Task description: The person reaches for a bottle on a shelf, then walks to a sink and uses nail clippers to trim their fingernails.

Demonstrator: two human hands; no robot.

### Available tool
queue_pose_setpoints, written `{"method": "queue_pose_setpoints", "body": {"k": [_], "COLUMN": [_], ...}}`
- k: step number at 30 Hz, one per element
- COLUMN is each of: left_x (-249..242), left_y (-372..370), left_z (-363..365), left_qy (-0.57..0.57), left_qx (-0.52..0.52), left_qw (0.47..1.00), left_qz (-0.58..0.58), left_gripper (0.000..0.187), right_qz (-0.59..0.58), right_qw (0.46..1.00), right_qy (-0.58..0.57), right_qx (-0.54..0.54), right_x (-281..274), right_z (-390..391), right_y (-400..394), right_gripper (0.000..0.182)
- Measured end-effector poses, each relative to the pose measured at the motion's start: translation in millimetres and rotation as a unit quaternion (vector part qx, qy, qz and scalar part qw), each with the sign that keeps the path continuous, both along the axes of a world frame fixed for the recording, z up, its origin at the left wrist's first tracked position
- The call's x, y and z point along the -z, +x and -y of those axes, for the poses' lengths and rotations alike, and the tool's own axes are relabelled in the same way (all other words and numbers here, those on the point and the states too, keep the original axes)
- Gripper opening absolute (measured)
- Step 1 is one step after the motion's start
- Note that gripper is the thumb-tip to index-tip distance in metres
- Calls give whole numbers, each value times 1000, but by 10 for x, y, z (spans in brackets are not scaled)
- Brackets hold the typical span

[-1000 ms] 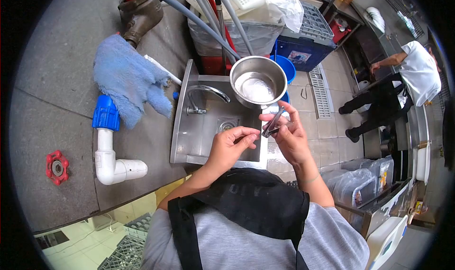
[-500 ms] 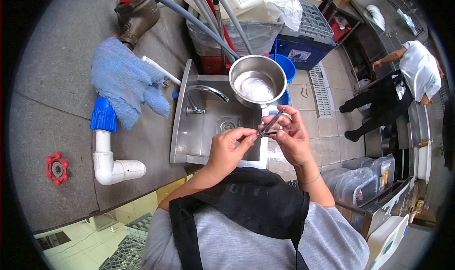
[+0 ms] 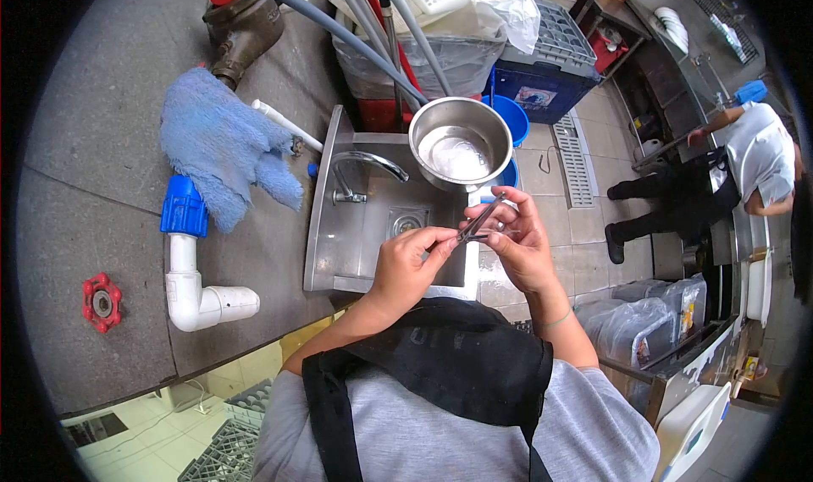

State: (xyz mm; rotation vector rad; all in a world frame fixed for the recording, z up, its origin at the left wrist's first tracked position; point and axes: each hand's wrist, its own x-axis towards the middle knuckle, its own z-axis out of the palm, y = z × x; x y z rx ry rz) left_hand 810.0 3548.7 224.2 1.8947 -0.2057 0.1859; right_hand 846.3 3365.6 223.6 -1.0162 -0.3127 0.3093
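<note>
My left hand [image 3: 405, 266] pinches the near end of a small, slim, dark V-shaped metal tool [image 3: 484, 217] between thumb and fingertips. On its other side, the thumb and fingers of my right hand [image 3: 528, 249] close on the tool's two spread arms. Both hands are held at chest height over the right edge of a steel sink [image 3: 360, 236]. Just beyond them a round metal pot [image 3: 449, 177] sits at the sink's far right corner, with something whitish in its bottom. A curved faucet [image 3: 377, 162] reaches over the basin.
A blue cloth [image 3: 207, 135] hangs over pipework at left, above a white elbow pipe [image 3: 190, 300] and a red valve wheel [image 3: 102, 302]. Mop handles [image 3: 347, 35] lean behind the sink. Blue buckets [image 3: 511, 120] stand on the floor. A co-worker in white [image 3: 754, 148] bends at the right counter.
My hands and the tool stay almost in place. The co-worker at right has shifted slightly down and right in view, and a blue head covering now shows.
</note>
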Motion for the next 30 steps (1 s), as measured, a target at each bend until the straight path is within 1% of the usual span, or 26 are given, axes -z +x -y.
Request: {"method": "queue_pose_setpoints", "body": {"k": [9, 15, 18, 21, 30], "left_x": [28, 83, 112, 118, 136], "left_y": [16, 30, 26, 31, 42], "left_z": [-11, -27, -5, -19, -33], "left_qy": [-21, -78, -148, -180, -222], "left_qx": [2, 23, 28, 41, 58], "left_qw": [999, 994, 983, 974, 959], "left_qz": [-28, -76, -108, -134, -163], "left_gripper": [13, 12, 12, 11, 12], "right_qz": [-9, -10, -3, -5, -5], "right_qw": [1000, 1000, 1000, 1000, 1000], "right_qy": [-7, 2, -4, -3, -4], "right_qx": [-5, -8, -10, -10, -9], "right_x": [21, 4, 32, 20, 18], "right_z": [-4, -13, 0, -2, -4], "right_y": [23, 22, 32, 26, 17], "right_gripper": [59, 58, 58, 58, 57]}}
